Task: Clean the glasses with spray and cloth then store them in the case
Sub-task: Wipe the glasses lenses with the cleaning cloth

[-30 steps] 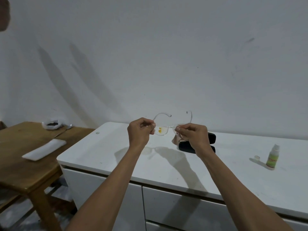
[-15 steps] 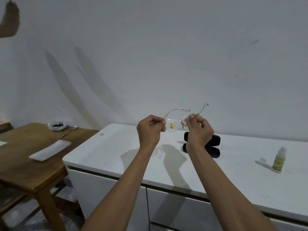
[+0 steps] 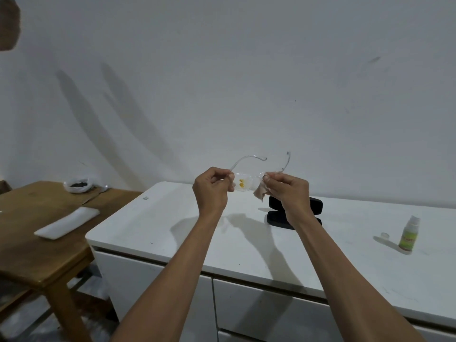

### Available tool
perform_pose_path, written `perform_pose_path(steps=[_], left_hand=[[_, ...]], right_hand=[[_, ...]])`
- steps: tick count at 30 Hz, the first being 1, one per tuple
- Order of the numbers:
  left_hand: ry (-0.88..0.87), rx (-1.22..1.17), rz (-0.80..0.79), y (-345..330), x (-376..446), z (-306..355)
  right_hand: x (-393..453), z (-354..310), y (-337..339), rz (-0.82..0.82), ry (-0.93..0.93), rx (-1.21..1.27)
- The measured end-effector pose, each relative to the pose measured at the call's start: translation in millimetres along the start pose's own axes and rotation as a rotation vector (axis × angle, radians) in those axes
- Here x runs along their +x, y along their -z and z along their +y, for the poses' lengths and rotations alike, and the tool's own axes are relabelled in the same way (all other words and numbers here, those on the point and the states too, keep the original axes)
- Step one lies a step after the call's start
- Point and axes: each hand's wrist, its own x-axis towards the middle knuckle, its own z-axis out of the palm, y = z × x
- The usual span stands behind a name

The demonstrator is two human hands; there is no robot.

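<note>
Over the long white cabinet top, both arms reach forward and hold the clear-framed glasses up in the air, above and just in front of the open black hard case that lies on the top. The left hand pinches the frame's left end at the hinge, fingers curled round it; the right hand has its fingers curled on a small beige cloth pressed to the other lens. The step looks to be wiping that lens: it would go best with the left pinch kept firm at the hinge, not on the thin arms, and the cloth worked in light circles with thumb and finger on opposite faces, so the frame is not twisted. The small white-and-green spray bottle stands well to the right, its tiny clear cap just beside it. The right lens is hidden behind cloth and fingers, so its cleanness cannot be judged; the yellow marks on the left lens may be reflections or a sticker, unclear; the bottle's label is unreadable.
</note>
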Motion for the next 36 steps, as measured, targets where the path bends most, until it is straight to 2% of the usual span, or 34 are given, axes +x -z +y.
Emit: perform_pose_path(steps=[4,6,11,15,21,27,36], left_hand=[[0.032,0.021,-0.044,11,4,-1],[0.034,0.035,-0.080,14,4,0],[0.008,0.095,-0.095,15,0,1],[-0.020,0.098,-0.096,10,-3,4],[-0.040,0.067,-0.086,2,-8,8],[-0.055,0.037,-0.051,-15,-15,8],[0.019,0.033,-0.020,-12,-15,-5]], right_hand=[[-8,5,12,-0.094,-0.028,-0.117],[-11,8,16,-0.086,-0.022,-0.155],[-12,16,11,0.134,0.057,-0.175],[-13,13,-4,0.308,0.146,-0.074],[-2,1,-18,0.424,0.156,0.106],[-2,-5,-25,0.375,0.154,0.125],[3,-10,4,0.156,0.101,-0.207]])
